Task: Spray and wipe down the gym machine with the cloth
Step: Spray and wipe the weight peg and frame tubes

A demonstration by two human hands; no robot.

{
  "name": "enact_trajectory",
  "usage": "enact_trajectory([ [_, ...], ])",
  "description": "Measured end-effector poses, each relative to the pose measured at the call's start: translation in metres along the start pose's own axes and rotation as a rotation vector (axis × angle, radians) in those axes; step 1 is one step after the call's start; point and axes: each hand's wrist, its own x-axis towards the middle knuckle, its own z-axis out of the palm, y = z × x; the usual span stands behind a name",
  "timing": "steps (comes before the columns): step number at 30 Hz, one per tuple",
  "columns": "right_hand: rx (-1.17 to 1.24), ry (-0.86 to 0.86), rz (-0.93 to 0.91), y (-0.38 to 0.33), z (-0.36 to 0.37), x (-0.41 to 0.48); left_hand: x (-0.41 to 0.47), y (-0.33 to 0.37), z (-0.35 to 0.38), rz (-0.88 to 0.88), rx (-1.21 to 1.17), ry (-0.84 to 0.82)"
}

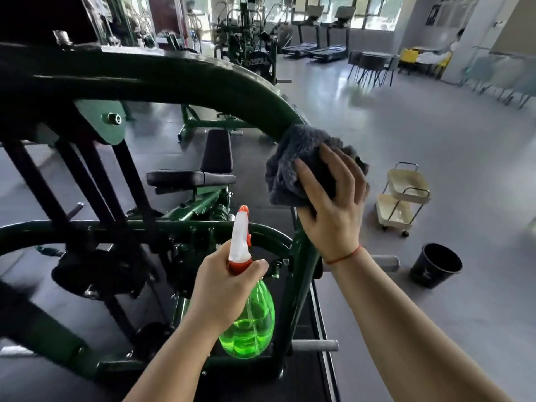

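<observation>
Cloth (293, 161), grey and fluffy, sits bunched over the outer bend of the gym machine (174, 82), where the thick green top tube curves down into the upright. Right hand (333, 204) is cupped on it, fingers spread and curving round the wad, pressing it to the tube. Left hand (223, 288) is lower and nearer the body, well apart from the right, gripping the neck of the spray bottle (249, 323). The bottle is green and see-through with some liquid in the bottom, its white and orange nozzle pointing up and away; cannot tell if a finger is on the trigger. Step in hand reads as the wipe, not the spray. To do it well: wrap the cloth round the tube so the underside and back get contact, not just the top face; press firmly and follow the curve in one direction down the upright; turn the wad to a fresh face once it gets damp. Aim any further spray at the paint just beside the cloth, not at the black seat (188, 178) or the floor. Risk: a loose cloth edge could snag on bolts or brackets lower down. A black bucket (435, 265) and a cream trolley (406, 195) stand on the floor to the right, well apart from the machine.
</observation>
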Motion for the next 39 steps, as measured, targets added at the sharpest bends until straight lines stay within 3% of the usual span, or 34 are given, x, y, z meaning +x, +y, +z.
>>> enact_trajectory([
  [6, -0.06, -0.188, 0.037, 0.008, -0.001, -0.112, -0.002, -0.012, 0.02, -0.082, 0.042, 0.032],
  [12, 0.119, -0.641, 0.289, -0.007, -0.023, -0.2, -0.008, -0.014, 0.032, -0.083, 0.115, 0.063],
  [14, 0.202, -0.597, 0.357, -0.007, -0.029, -0.189, -0.01, -0.015, 0.038, -0.081, 0.137, 0.063],
  [16, 0.292, -0.434, 0.358, -0.005, -0.03, -0.155, -0.011, -0.016, 0.045, -0.091, 0.146, 0.078],
  [19, 0.376, -0.158, 0.292, 0.006, -0.025, -0.094, -0.014, -0.018, 0.058, -0.144, 0.107, 0.139],
  [21, 0.367, -0.072, 0.224, 0.015, -0.018, -0.072, -0.015, -0.014, 0.066, -0.175, 0.071, 0.167],
  [25, 0.292, -0.1, 0.07, 0.027, -0.004, -0.093, -0.02, -0.009, 0.076, -0.194, 0.071, 0.23],
  [28, 0.218, -0.22, 0.003, 0.03, -0.003, -0.124, -0.026, -0.005, 0.078, -0.171, 0.09, 0.264],
  [34, 0.283, -0.431, 0.174, 0.006, -0.019, -0.113, -0.037, 0.005, 0.066, -0.114, 0.088, 0.325],
  [39, 0.54, -0.243, 0.227, -0.013, -0.037, -0.053, -0.037, 0.016, 0.027, -0.065, 0.059, 0.366],
])
